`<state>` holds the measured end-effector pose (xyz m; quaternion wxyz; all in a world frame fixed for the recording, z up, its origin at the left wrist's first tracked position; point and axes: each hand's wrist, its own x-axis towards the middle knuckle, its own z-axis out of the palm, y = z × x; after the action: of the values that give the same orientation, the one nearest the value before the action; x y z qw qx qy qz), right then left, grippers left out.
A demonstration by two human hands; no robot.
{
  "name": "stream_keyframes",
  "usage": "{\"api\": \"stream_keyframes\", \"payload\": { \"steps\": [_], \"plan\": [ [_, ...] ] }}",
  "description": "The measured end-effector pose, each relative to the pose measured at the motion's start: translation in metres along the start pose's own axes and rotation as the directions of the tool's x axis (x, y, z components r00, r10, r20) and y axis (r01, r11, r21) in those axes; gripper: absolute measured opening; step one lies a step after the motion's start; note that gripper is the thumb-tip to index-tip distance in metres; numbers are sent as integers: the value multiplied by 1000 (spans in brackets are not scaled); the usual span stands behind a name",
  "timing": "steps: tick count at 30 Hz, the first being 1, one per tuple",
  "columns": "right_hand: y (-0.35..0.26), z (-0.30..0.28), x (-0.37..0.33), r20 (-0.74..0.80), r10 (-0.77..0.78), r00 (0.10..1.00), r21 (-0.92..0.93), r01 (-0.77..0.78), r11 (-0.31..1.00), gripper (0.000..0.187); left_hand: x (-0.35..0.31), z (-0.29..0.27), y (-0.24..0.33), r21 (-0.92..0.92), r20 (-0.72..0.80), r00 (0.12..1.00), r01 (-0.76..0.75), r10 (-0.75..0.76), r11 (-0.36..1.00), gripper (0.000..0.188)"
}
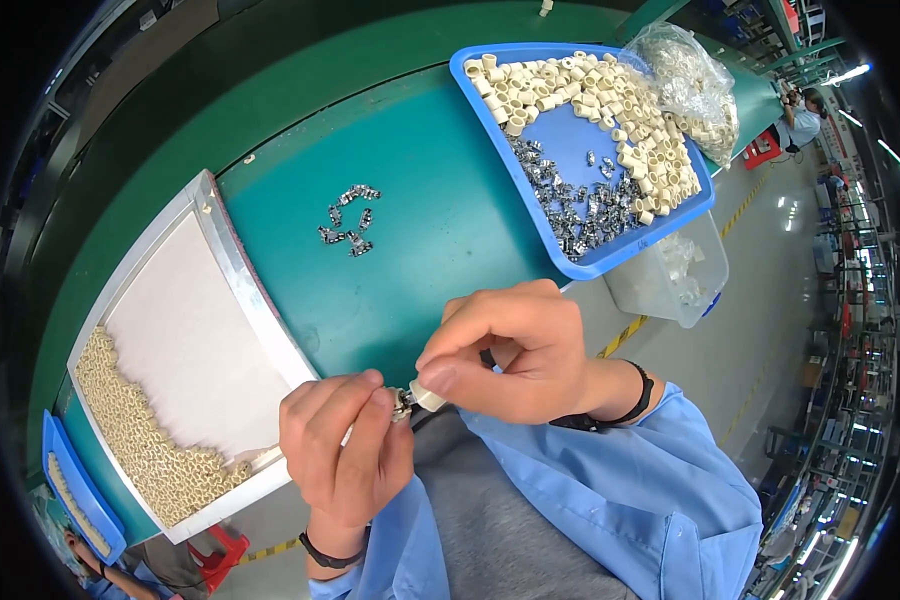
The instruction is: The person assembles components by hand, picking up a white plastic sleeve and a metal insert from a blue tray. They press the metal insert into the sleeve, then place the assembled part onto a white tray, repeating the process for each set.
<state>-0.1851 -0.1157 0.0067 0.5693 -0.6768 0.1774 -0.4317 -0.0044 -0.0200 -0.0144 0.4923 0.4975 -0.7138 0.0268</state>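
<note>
In front of my body, both hands are closed on small parts. My left hand (342, 440) pinches a small silvery metal piece (401, 404) between thumb and fingers. Against it, my right hand (520, 350) grips a cream cylindrical sleeve (426, 396) at its fingertips; the two parts meet end to end. My fingers partly hide both of them. Beyond my hands, a loose group of small metal pieces (358, 243) lies on the green tabletop (420, 190).
To the right, a blue tray (582, 270) holds many cream sleeves and metal pieces. A plastic bag (680, 75) of sleeves rests by it, with a clear bin (685, 270) below. A white-framed board (285, 345) with packed cream parts lies left. Another person's hand (78, 548) shows lower left.
</note>
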Motion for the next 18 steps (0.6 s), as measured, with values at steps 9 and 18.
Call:
{"api": "stream_keyframes", "payload": {
  "steps": [9, 18],
  "plan": [
    [3, 12, -4, -44, 24, 999, -26, -25, 999, 12, -6, -2, 2, 2, -11, 998, 57, -57, 998, 36],
    [-4, 7, 3, 95, -25, 995, -90, 34, 995, 10, -7, 1, 3, -60, -17, 998, 53, -54, 997, 34]
  ]
}}
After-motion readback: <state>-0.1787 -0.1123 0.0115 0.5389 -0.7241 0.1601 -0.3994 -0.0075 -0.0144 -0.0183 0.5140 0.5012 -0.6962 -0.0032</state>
